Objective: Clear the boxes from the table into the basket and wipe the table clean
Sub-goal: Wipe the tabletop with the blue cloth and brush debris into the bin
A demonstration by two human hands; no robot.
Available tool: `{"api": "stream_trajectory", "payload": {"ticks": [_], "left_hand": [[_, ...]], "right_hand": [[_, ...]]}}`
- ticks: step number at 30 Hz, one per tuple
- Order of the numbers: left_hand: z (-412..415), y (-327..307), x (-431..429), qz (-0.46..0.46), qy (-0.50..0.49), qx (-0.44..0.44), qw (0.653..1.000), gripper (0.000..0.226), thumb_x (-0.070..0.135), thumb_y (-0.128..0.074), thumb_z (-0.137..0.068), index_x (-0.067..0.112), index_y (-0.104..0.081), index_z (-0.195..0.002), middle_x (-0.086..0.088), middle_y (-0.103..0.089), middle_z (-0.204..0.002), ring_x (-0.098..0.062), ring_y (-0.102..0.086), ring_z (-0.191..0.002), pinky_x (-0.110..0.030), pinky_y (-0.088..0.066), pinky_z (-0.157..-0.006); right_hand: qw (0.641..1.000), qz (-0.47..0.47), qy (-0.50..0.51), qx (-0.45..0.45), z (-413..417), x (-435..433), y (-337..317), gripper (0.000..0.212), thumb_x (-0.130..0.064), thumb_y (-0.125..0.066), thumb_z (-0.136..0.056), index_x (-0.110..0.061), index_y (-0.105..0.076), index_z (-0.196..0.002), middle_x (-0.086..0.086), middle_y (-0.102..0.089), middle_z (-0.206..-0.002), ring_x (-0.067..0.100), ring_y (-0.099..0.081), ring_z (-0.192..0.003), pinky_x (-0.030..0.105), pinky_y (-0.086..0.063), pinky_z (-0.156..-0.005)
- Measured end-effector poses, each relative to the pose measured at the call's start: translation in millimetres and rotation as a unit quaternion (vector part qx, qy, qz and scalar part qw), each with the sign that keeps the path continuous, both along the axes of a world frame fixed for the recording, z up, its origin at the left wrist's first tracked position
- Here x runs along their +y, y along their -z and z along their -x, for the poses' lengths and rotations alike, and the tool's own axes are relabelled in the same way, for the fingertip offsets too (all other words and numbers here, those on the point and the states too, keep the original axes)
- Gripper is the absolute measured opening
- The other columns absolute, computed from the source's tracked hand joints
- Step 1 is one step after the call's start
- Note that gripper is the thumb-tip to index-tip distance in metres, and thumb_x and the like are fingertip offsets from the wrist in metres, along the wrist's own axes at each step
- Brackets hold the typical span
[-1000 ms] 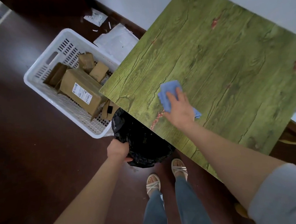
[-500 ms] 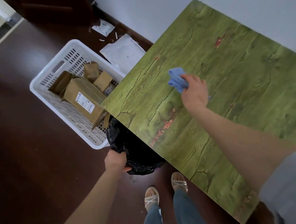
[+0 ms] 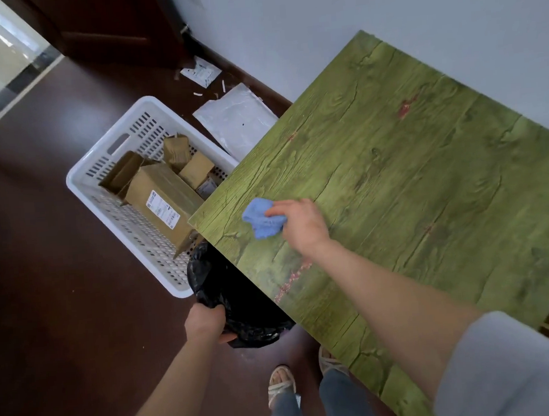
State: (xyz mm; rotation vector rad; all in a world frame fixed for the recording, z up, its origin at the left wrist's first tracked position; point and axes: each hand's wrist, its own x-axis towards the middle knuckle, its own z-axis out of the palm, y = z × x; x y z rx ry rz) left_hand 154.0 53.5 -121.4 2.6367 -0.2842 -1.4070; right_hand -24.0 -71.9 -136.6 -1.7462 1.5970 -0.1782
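Now the right hand [image 3: 300,225] pinches a bunched blue cloth [image 3: 262,218] against the green wood-grain tabletop [image 3: 410,166], near the corner that overhangs the white slatted plastic basket [image 3: 83,185]. The brown cardboard boxes [image 3: 162,196] lie in that basket on the floor; none shows on the table. The left hand [image 3: 206,321] grips the rim of a black plastic bin bag [image 3: 241,304] just below the table edge. A reddish streak [image 3: 291,278] sits between cloth and bag; whether it is crumbs or print I cannot tell. If it is loose dirt, a fast sweep could fling it past the bag's mouth onto the floor, and the crumpled cloth may skip patches.
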Motion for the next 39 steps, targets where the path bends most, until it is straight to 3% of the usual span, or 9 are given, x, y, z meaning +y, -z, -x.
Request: {"api": "stream_trajectory", "payload": {"ticks": [5,9,13,15,21,24,29,35,39], "left_hand": [[-8,2,-12,-0.001,-0.012,-0.005,1.0,0.036,0.008,-0.05,-0.092,0.002,-0.046,-0.127,-0.023,-0.053,-0.124,-0.026,-0.057,-0.059,-0.051,-0.058,-0.073],[-10,5,-31,-0.019,-0.003,-0.002,1.0,0.032,0.007,-0.049,-0.092,0.001,-0.048,-0.124,-0.023,-0.054,-0.121,-0.031,-0.059,-0.06,-0.05,-0.058,-0.072],[-9,6,-50,-0.036,0.047,-0.002,0.998,0.034,0.007,-0.048,-0.092,0.003,-0.047,-0.126,-0.022,-0.055,-0.121,-0.04,-0.065,-0.075,-0.046,-0.059,-0.067],[-11,7,-54,-0.038,0.081,-0.002,0.996,0.031,0.008,-0.046,-0.091,0.004,-0.049,-0.122,-0.02,-0.057,-0.116,-0.039,-0.066,-0.078,-0.044,-0.059,-0.064],[-20,26,-60,-0.01,0.139,0.006,0.99,0.012,0.01,-0.05,-0.088,0.003,-0.052,-0.098,-0.015,-0.057,-0.091,-0.036,-0.062,-0.092,-0.041,-0.054,-0.079],[-23,28,-61,-0.012,0.131,0.024,0.991,0.008,0.01,-0.05,-0.089,0.005,-0.051,-0.096,-0.017,-0.059,-0.093,-0.038,-0.064,-0.091,-0.051,-0.056,-0.079],[-26,19,-55,-0.015,0.145,0.016,0.989,0.012,0.011,-0.048,-0.091,0.008,-0.051,-0.102,-0.014,-0.059,-0.098,-0.03,-0.059,-0.086,-0.035,-0.05,-0.074],[-31,8,-32,-0.01,0.067,0.023,0.997,0.031,0.01,-0.049,-0.088,0.007,-0.054,-0.118,-0.017,-0.059,-0.11,-0.039,-0.061,-0.1,-0.05,-0.055,-0.084],[-29,1,-13,0.011,0.056,-0.02,0.998,0.03,0.009,-0.048,-0.086,0.003,-0.058,-0.114,-0.022,-0.061,-0.112,-0.039,-0.06,-0.104,-0.042,-0.052,-0.089]], "right_hand": [[0.987,0.07,0.141,-0.012,39,-68,-11,0.06,0.013,-0.042,-0.083,-0.024,-0.06,-0.127,-0.005,-0.052,-0.14,0.025,-0.049,-0.119,0.026,-0.037,-0.105],[0.971,0.083,0.225,-0.014,59,-111,-8,0.062,0.013,-0.04,-0.083,-0.024,-0.057,-0.13,-0.003,-0.054,-0.136,0.026,-0.052,-0.117,0.031,-0.042,-0.105],[0.959,0.085,0.272,-0.005,72,-149,-4,0.064,0.012,-0.036,-0.081,-0.024,-0.057,-0.129,0.001,-0.056,-0.134,0.025,-0.051,-0.122,0.027,-0.037,-0.108],[0.961,0.094,0.257,0.027,74,-164,0,0.063,0.01,-0.036,-0.081,-0.024,-0.057,-0.129,0.003,-0.056,-0.134,0.029,-0.048,-0.123,0.029,-0.036,-0.106],[0.98,0.06,0.161,0.096,70,-198,34,0.043,-0.006,-0.046,-0.085,-0.019,-0.057,-0.124,0.013,-0.046,-0.139,0.038,-0.048,-0.121,0.039,-0.04,-0.102],[0.986,0.065,0.124,0.094,42,-190,38,0.049,0.002,-0.046,-0.086,-0.019,-0.055,-0.129,0.011,-0.043,-0.142,0.036,-0.044,-0.126,0.037,-0.037,-0.106],[0.995,0.053,-0.031,0.079,-22,-134,28,0.06,0.009,-0.049,-0.084,-0.02,-0.048,-0.137,0.008,-0.031,-0.152,0.03,-0.032,-0.136,0.037,-0.032,-0.11],[0.99,0.026,-0.139,-0.005,-78,-30,21,0.061,0.008,-0.043,-0.087,-0.023,-0.046,-0.14,0.002,-0.017,-0.159,0.027,-0.01,-0.147,0.03,-0.008,-0.118],[0.982,0.002,-0.189,-0.018,-96,44,22,0.06,0.007,-0.043,-0.088,-0.021,-0.044,-0.142,0.002,-0.013,-0.16,0.024,-0.004,-0.148,0.029,-0.003,-0.118]]}}
